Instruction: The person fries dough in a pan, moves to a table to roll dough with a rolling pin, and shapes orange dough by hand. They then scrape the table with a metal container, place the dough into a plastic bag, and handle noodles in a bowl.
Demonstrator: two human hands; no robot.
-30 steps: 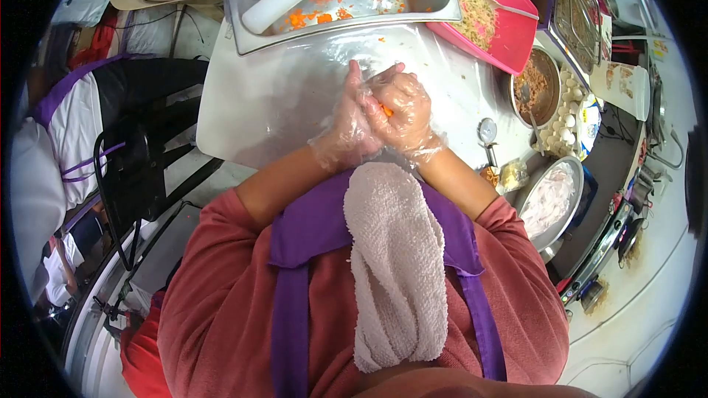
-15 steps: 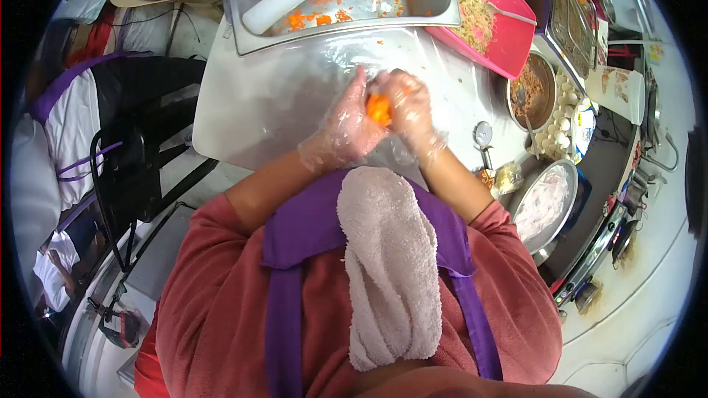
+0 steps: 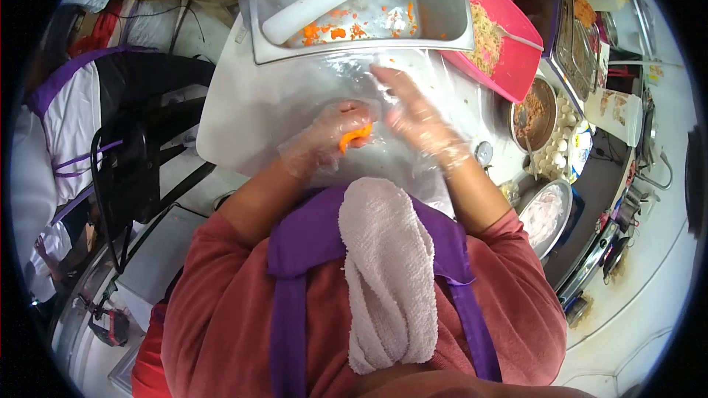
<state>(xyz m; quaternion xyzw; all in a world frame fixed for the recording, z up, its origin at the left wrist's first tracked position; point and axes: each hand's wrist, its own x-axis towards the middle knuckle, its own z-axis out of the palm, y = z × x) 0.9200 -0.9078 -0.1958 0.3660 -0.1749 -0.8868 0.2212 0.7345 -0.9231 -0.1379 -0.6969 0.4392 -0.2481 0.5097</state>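
Note:
My left hand, in a clear plastic glove, is closed around a piece of soft orange dough. Part of the dough pokes out below the fingers; the rest is hidden in the palm. My right hand, gloved the same way, is held just to the right with fingers stretched out and nothing in it. Both hands are above a white table partly covered by clear plastic film. Beyond them stands a deep steel pan with orange dough scraps and a long white paddle lying across it.
At the right are a pink tub of crumbly filling with a spoon, a pot of brown mince, an egg tray and a metal bowl of white food. A black chair and another person are on the left.
My hands were together around the orange dough and have come apart. The left hand keeps the dough, lower and to the left, while the right hand has opened. The view has shifted slightly.

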